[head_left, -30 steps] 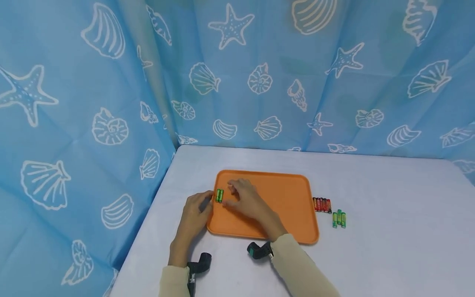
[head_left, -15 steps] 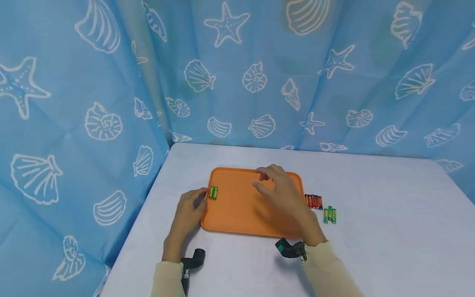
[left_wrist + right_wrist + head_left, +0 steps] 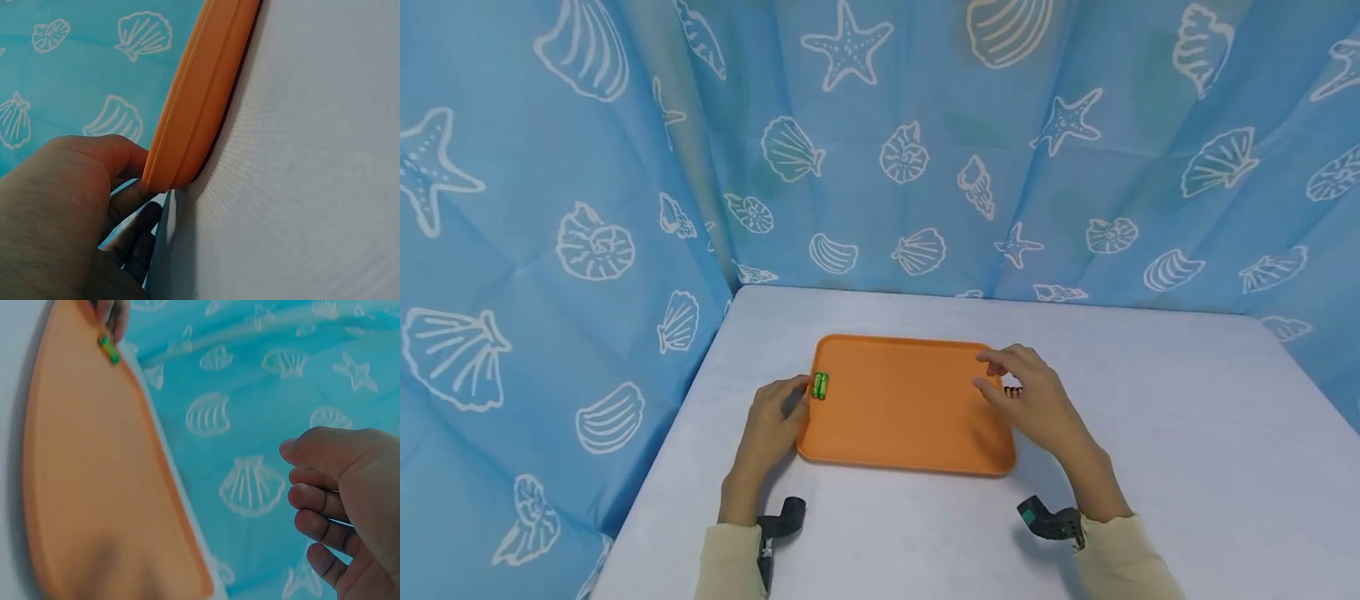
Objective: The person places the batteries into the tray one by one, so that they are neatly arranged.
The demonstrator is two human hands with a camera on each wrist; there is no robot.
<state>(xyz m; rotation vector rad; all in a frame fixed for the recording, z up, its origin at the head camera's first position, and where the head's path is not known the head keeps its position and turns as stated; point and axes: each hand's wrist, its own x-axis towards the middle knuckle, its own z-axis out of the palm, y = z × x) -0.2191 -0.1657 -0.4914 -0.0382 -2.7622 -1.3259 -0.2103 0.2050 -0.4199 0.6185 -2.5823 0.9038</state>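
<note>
Two green batteries (image 3: pixel 820 386) lie side by side at the left end of an orange tray (image 3: pixel 902 408). My left hand (image 3: pixel 771 425) is at the tray's left side, thumb and fingertips touching its outer rim, as the left wrist view also shows. Over the tray's right end hovers my right hand (image 3: pixel 1037 400), holding nothing, its fingers loosely bent and thumb apart. Just beyond its fingers the ends of red and black batteries (image 3: pixel 1013 392) peek out beside the tray; the hand covers the rest. In the right wrist view the fingers of my right hand (image 3: pixel 350 506) are bare.
A white cloth (image 3: pixel 895 533) covers the table under the tray. Blue curtains (image 3: pixel 865 167) with white shell prints hang along the back and left of the table. A black wrist camera (image 3: pixel 1048 521) sits on my right wrist, another camera (image 3: pixel 784 518) on my left.
My right hand has moved right, from beside the two green batteries to the tray's right end, now hiding the batteries there. My left hand stays at the tray's left rim.
</note>
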